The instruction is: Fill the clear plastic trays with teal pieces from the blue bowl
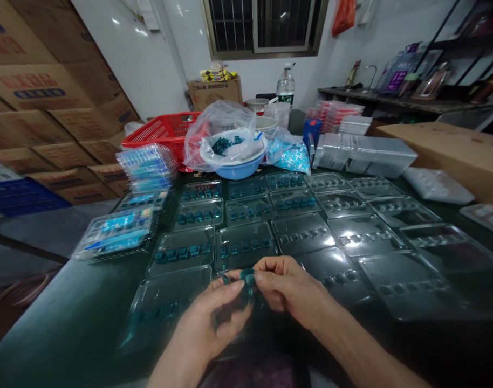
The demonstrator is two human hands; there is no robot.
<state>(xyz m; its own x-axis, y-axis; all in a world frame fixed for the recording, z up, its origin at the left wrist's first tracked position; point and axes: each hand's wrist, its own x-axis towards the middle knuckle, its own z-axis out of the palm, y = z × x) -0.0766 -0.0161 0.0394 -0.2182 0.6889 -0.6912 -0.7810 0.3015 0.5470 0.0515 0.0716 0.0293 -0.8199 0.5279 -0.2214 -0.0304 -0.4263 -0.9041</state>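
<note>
Just above the near row of trays, my left hand (210, 315) is closed round small see-through teal pieces (248, 277), thumb on top. My right hand (290, 285) meets it from the right, its thumb and fingers pinching the same teal pieces; their exact kind is not clear. Under and beyond the hands lie clear plastic blister trays (246, 237). In the left and middle trays, teal pieces (184, 252) sit in a row of moulded hollows. The trays on the right, such as one clear tray (365, 237), show only bare hollows.
At the back stands a blue basin (236, 171) with a bag of teal pieces, beside a red basket (161, 129) and a bag of light-blue bits (289, 153). Filled packs (117, 229) are stacked at left. Stacked clear trays (363, 153) and a carton (452, 148) stand right.
</note>
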